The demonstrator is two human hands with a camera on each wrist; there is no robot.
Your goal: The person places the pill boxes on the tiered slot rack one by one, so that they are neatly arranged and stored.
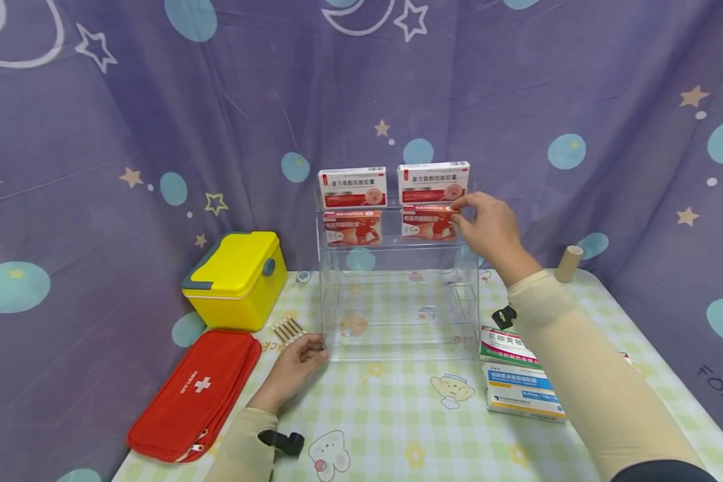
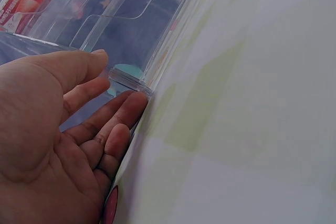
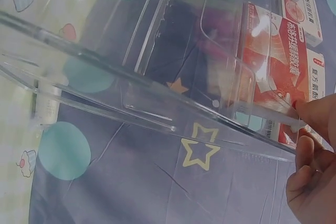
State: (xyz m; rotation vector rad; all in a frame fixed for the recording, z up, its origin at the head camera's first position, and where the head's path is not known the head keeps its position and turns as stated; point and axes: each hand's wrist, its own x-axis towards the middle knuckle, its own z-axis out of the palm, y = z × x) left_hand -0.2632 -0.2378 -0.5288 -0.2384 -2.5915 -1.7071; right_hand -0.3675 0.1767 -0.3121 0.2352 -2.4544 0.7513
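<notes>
Head view bright — wrist views dimmer, softer — glare on the clear rack [image 3: 107, 64].

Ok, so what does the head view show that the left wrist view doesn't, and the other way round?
Only the head view shows the yellow box, the red first-aid pouch, the beige roll and the right grip. Only the left wrist view shows the palm side of the left grip; the head view shows its back. Both show the clear stand, the tablecloth, the purple backdrop and a red medicine box.
</notes>
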